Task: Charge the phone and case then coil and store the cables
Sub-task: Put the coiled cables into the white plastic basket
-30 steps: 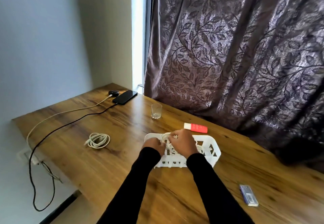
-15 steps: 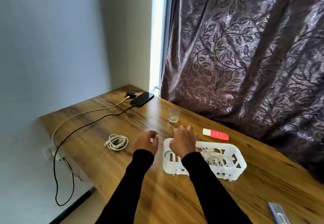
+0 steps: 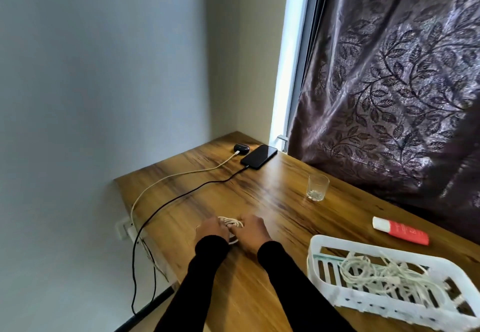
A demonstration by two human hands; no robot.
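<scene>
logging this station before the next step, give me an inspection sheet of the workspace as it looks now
surface: wooden table, set into a wall corner
job's things: phone and earbud case at the far corner, each with a cable plugged in; white basket holds a coiled white cable
clutter: glass; red tube
hands: left hand and right hand on a small cable coil; grip unclear
cables: black cable and beige cable run off the table's left edge
surroundings: wall socket; curtain
</scene>
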